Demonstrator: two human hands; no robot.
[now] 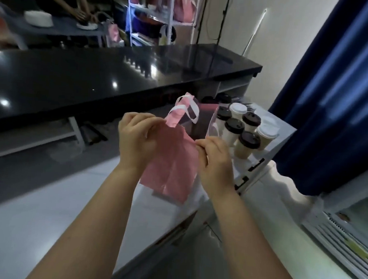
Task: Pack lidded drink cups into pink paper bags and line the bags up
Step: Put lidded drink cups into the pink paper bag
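I hold a pink paper bag [173, 164] with white handles in the air above a white table [153, 218]. My left hand [136, 141] pinches the bag's left top edge. At the right top edge my right hand [216, 162] pinches the rim, and the mouth gapes between the two. Several lidded drink cups [243, 131], some with black lids and some with white, stand close together on the table just beyond my right hand.
A long black counter [96, 77] runs across behind the bag. A blue curtain [334, 94] hangs at the right. White shelves [164, 16] with pink bags stand at the back. Another person's hands [83, 14] work at a far table.
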